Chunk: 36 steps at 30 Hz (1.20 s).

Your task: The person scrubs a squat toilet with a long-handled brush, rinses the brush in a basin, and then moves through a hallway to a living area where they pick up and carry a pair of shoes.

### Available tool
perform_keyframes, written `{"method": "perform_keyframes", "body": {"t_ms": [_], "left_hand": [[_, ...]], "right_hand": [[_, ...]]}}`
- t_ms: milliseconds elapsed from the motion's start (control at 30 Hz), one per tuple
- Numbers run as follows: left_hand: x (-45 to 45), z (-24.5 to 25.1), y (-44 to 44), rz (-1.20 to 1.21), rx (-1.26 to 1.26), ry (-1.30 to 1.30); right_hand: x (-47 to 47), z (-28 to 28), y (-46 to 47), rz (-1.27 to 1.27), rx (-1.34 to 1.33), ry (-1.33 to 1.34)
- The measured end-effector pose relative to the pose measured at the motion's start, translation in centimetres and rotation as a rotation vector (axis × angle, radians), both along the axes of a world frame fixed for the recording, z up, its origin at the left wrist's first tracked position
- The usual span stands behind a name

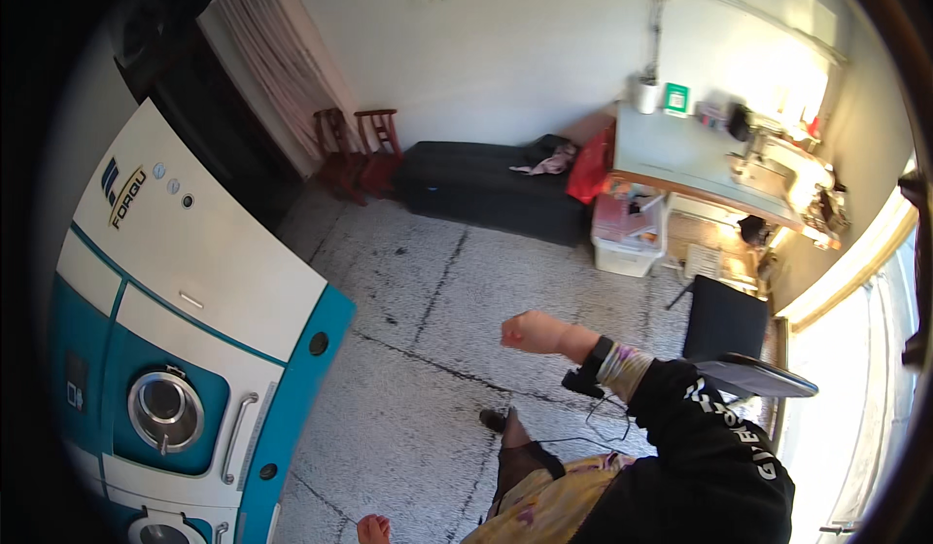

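Note:
My right hand [538, 332] is held out over the grey floor [430, 376], its fingers curled in and nothing visible in them. A dark band with a black device [585, 381] sits on that wrist, and a thin cable hangs from it. At the lower edge of the picture my left hand [373, 529] is partly cut off; its fingers look curled, and I see no object there. Nearest to the left hand stands a large white and teal Forqu dry-cleaning machine [219, 252]. Its front has a round glass door [165, 411] and a metal bar handle [239, 438].
A sewing table [678, 143] with a sewing machine [783, 154] stands by the far wall. Below it is a plastic storage bin [628, 252]. A black chair [725, 318] is on the right. A dark covered bench [481, 179] and two wooden chairs [379, 143] line the wall.

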<state>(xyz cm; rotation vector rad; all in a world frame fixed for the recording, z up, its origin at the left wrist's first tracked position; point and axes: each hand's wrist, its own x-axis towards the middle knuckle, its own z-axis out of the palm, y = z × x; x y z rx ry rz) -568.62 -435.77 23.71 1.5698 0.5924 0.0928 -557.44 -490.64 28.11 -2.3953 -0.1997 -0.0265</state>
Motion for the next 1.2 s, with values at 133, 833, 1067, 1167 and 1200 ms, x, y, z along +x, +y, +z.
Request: {"method": "perform_keyframes", "body": {"t_ms": [133, 833, 1067, 1167, 1200], "left_hand": [[16.1, -2.1, 2.7, 0.21, -0.056, -0.118], [103.6, 8.4, -20.2, -0.675, -0.129, -0.259], [125.1, 4.5, -17.2, -0.373, -0.209, -0.196], [136.8, 2.4, -15.5, -0.332, -0.197, -0.203], [141.4, 2.3, -14.6, -0.303, -0.219, -0.234]], "right_hand": [[11.9, -5.0, -3.6, -0.087, -0.187, 0.209], [88.5, -2.0, -9.1, -0.274, 0.104, -0.019], [122.5, 2.0, 1.5, 0.209, 0.124, -0.056], [133.1, 0.4, 1.6, 0.162, 0.074, 0.005], [136.2, -0.3, 1.1, 0.127, 0.031, 0.049]]}}
